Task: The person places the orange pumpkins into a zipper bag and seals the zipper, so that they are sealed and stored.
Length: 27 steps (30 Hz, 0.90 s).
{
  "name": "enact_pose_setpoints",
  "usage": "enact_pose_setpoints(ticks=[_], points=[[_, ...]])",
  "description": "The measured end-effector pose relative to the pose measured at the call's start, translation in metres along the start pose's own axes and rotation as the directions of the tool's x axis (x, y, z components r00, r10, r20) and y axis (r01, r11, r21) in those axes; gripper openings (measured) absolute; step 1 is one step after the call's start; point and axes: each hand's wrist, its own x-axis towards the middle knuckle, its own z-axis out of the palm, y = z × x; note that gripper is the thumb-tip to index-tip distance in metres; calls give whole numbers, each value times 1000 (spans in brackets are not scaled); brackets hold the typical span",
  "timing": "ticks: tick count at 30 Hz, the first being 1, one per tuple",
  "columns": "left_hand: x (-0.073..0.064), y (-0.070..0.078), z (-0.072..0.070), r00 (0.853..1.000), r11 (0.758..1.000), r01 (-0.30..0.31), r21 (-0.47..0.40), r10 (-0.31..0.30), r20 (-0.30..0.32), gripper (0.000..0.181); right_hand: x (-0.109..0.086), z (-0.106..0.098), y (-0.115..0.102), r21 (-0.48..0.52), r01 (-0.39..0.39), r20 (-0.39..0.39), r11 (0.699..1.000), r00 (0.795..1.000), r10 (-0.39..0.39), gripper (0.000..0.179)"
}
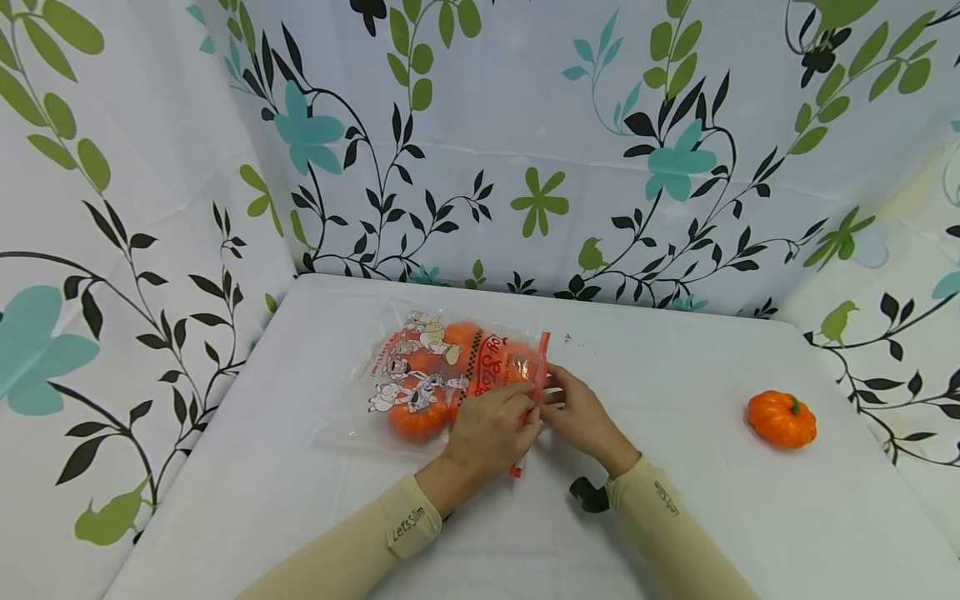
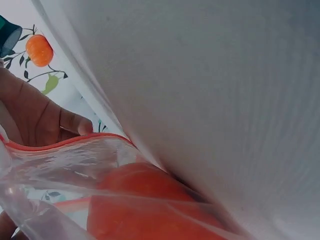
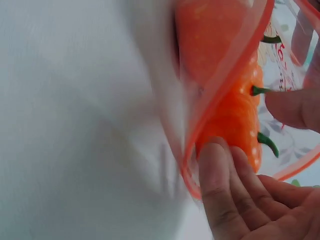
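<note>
A clear zip bag (image 1: 480, 367) with red print and a red zip edge lies on the table, holding several small orange pumpkins (image 1: 418, 417). My left hand (image 1: 487, 437) pinches the bag at its zip edge, fingers curled. At the mouth, from the right, is my right hand (image 1: 585, 417). In the right wrist view the mouth gapes, and the right fingers (image 3: 235, 190) extend against an orange pumpkin (image 3: 232, 117) with a green stem just inside. A thumb (image 3: 290, 107) reaches close to that stem. The left wrist view shows the right hand (image 2: 40, 112) behind the red edge.
Another orange pumpkin (image 1: 782, 419) sits alone at the right of the white table (image 1: 675, 542). A dark object (image 1: 588, 495) shows beside the right wrist. Patterned cloth (image 1: 480, 150) hangs behind the table and at both sides.
</note>
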Motion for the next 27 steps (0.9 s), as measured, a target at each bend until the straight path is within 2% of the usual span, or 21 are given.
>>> enact_pose_setpoints(ticks=[6,16,21,24,27], points=[[0,0,0,1000,999,-4,-32,4,13,7,2,4,1,108,-20,10,994,1000,19,54],[1,2,-1,999,999,10,-40,-9,40,9,0,6,4,186,49,43,981,997,-58,50],[1,2,0,1000,1000,-4,-24,4,30,9,-4,0,4,126,72,2,989,997,-73,52],[2,1,-1,1000,1000,-5,-8,5,26,10,-7,-5,5,48,99,-74,994,993,-95,57],[2,0,-1,1000,1000,-4,3,4,23,12,-11,-11,8,-77,114,-164,990,978,-125,66]])
